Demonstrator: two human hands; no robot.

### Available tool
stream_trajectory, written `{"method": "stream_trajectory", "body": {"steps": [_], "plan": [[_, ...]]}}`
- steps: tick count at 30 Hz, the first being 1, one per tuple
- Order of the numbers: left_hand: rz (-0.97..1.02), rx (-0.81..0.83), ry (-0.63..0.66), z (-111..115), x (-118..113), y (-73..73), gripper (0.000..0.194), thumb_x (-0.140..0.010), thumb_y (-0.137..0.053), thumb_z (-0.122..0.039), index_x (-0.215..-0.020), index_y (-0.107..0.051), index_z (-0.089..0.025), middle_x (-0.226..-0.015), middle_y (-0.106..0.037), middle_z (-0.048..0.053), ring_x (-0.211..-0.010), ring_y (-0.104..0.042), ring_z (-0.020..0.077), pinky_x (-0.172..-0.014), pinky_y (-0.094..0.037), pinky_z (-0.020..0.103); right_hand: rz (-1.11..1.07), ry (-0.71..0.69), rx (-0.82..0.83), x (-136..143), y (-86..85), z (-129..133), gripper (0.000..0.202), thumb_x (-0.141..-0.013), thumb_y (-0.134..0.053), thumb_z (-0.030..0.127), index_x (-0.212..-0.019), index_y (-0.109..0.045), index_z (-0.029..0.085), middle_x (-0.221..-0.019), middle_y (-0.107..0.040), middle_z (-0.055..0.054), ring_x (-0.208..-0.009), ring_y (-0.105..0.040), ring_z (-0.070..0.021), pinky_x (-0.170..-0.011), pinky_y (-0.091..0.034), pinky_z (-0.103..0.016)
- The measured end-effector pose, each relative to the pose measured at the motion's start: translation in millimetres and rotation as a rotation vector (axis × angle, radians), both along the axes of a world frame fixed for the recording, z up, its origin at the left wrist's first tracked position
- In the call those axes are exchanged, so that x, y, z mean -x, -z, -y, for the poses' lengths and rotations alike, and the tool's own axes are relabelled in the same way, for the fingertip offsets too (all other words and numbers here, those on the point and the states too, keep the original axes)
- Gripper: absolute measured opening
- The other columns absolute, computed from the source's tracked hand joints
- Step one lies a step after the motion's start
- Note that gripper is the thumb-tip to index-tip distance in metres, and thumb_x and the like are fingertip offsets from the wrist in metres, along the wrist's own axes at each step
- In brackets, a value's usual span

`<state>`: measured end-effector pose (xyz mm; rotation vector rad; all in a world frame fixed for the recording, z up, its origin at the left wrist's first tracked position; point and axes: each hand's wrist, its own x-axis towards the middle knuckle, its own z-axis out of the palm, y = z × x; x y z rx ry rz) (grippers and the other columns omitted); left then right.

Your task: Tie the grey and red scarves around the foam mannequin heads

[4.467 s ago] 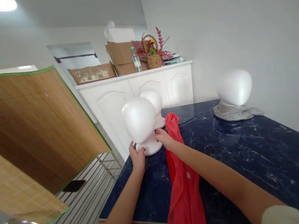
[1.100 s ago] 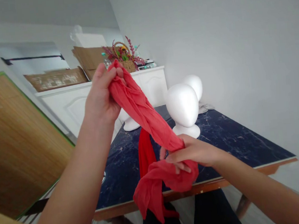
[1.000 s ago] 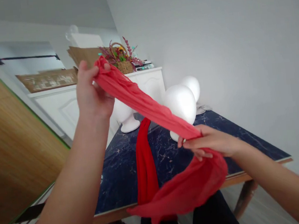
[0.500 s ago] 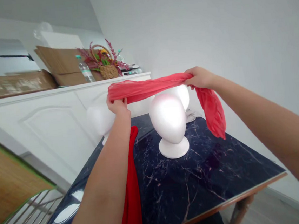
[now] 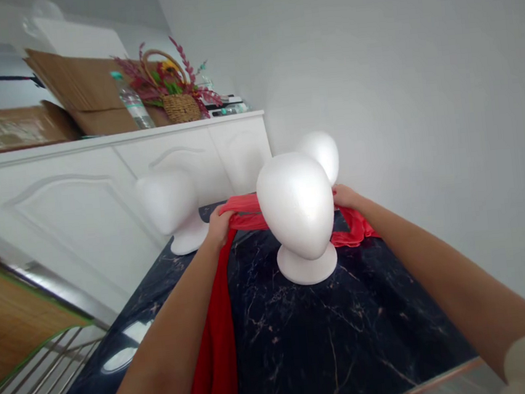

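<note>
A coral-red scarf (image 5: 246, 204) stretches behind the nearest white foam mannequin head (image 5: 295, 203), which hides its middle part. My left hand (image 5: 220, 224) is closed on the scarf at the left of that head. On the right, my right hand (image 5: 345, 196) grips the other side, its fingertips partly hidden by the head. A loose end of the scarf lies on the dark table to the right, below my right hand. The head stands upright on its round base. Under my left forearm a darker red cloth (image 5: 219, 350) runs along the table.
Two more white foam heads stand behind, one at the left (image 5: 169, 200) and one at the back right (image 5: 322, 154). The table (image 5: 300, 348) has a dark marbled top. A white cabinet (image 5: 77, 196) holds cardboard boxes (image 5: 87, 84), a bottle (image 5: 133, 102) and a flower basket (image 5: 181, 107).
Both hands have lowered the scarf from above the front head to behind it. The scarf's hanging right end now rests on the table. The view has shifted slightly.
</note>
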<state>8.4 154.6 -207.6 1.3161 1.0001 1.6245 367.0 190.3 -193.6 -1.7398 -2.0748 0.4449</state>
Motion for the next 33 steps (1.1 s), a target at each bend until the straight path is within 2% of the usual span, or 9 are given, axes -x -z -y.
{"method": "stream_trajectory", "body": {"steps": [4, 7, 11, 15, 21, 25, 28, 30, 33], "plan": [[-0.016, 0.192, 0.186, 17, 1, 9.2, 0.017, -0.074, -0.057, -0.022, -0.059, -0.055, -0.015, -0.045, -0.046, -0.003, -0.04, -0.037, 0.0083, -0.041, -0.028, 0.022, 0.024, 0.099, 0.014, -12, 42.6, 9, 0.027, -0.071, -0.065, 0.034, -0.085, -0.068, 0.011, -0.08, -0.066, -0.012, -0.076, -0.061, -0.0218, -0.065, -0.043, -0.027], [0.014, 0.24, 0.318, 34, 4, 12.6, 0.025, -0.074, -0.053, -0.026, -0.051, -0.05, -0.016, -0.04, -0.035, -0.004, -0.037, -0.029, 0.0073, -0.039, -0.025, 0.022, 0.02, 0.136, 0.031, -20, 56.7, 14, 0.03, -0.073, -0.063, 0.037, -0.087, -0.068, 0.011, -0.087, -0.065, -0.014, -0.081, -0.06, -0.024, -0.066, -0.043, -0.029], [0.152, 0.195, 0.408, 59, 7, 9.3, 0.02, -0.072, -0.049, -0.03, -0.061, -0.056, -0.015, -0.043, -0.028, -0.006, -0.04, -0.029, 0.0072, -0.049, -0.04, 0.023, -0.016, 0.077, 0.143, -35, 46.1, 14, 0.016, -0.069, -0.064, 0.023, -0.079, -0.07, 0.013, -0.068, -0.063, -0.006, -0.069, -0.058, -0.0197, -0.063, -0.042, -0.028], [0.392, 0.238, 0.536, 79, 2, 4.2, 0.045, -0.075, -0.045, -0.036, -0.109, -0.06, -0.011, -0.063, -0.051, 0.0, -0.051, -0.046, 0.0094, -0.065, -0.051, 0.03, -0.091, 0.005, 0.31, -57, 25.1, 21, 0.006, -0.06, -0.07, 0.014, -0.066, -0.069, 0.014, -0.058, -0.06, -0.002, -0.058, -0.054, -0.0147, -0.059, -0.043, -0.026], [0.207, 0.376, 0.565, 95, -15, 11.5, 0.062, -0.083, -0.051, -0.018, -0.141, -0.034, -0.028, -0.088, -0.068, 0.008, -0.046, -0.051, 0.0054, -0.045, -0.043, 0.015, -0.678, -0.062, 0.736, -67, 6.8, 56, 0.017, -0.065, -0.074, 0.02, -0.058, -0.059, 0.014, -0.044, -0.046, 0.004, -0.041, -0.04, -0.0065, -0.042, -0.038, -0.018], [0.101, 0.369, 0.638, 110, -30, 20.2, 0.084, -0.08, -0.063, -0.014, -0.145, -0.016, -0.039, -0.103, -0.068, 0.008, -0.048, -0.051, 0.0025, -0.048, -0.043, 0.012, -1.08, 0.0, 0.831, -41, 12.6, 98, 0.022, -0.079, -0.064, 0.022, -0.06, -0.056, 0.015, -0.043, -0.042, 0.006, -0.038, -0.04, -0.0053, -0.041, -0.039, -0.016], [0.03, 0.341, 0.649, 122, -42, 28.0, 0.072, -0.078, -0.067, -0.02, -0.141, -0.033, -0.032, -0.11, -0.066, 0.01, -0.068, -0.063, 0.0113, -0.066, -0.053, 0.023, -1.308, 0.023, 0.85, -16, 25.6, 139, 0.012, -0.082, -0.06, 0.019, -0.071, -0.061, 0.014, -0.055, -0.059, 0.002, -0.05, -0.056, -0.0079, -0.057, -0.051, -0.018], [0.013, 0.323, 0.657, 127, -50, 33.8, 0.055, -0.079, -0.067, -0.025, -0.13, -0.048, -0.025, -0.113, -0.065, 0.011, -0.083, -0.066, 0.0188, -0.077, -0.054, 0.032, -1.282, -0.076, 0.948, -4, 33.2, 164, 0.008, -0.08, -0.063, 0.02, -0.083, -0.065, 0.012, -0.074, -0.069, -0.005, -0.066, -0.066, -0.0124, -0.069, -0.055, -0.023], [-0.022, 0.309, 0.681, 131, -60, 40.9, 0.048, -0.078, -0.067, -0.023, -0.124, -0.053, -0.023, -0.114, -0.064, 0.011, -0.095, -0.065, 0.024, -0.088, -0.05, 0.04, -1.153, -0.165, 0.974, 8, 37.5, 187, 0.019, -0.071, -0.071, 0.014, -0.089, -0.067, 0.011, -0.088, -0.072, -0.01, -0.076, -0.069, -0.0188, -0.072, -0.057, -0.029]]}}
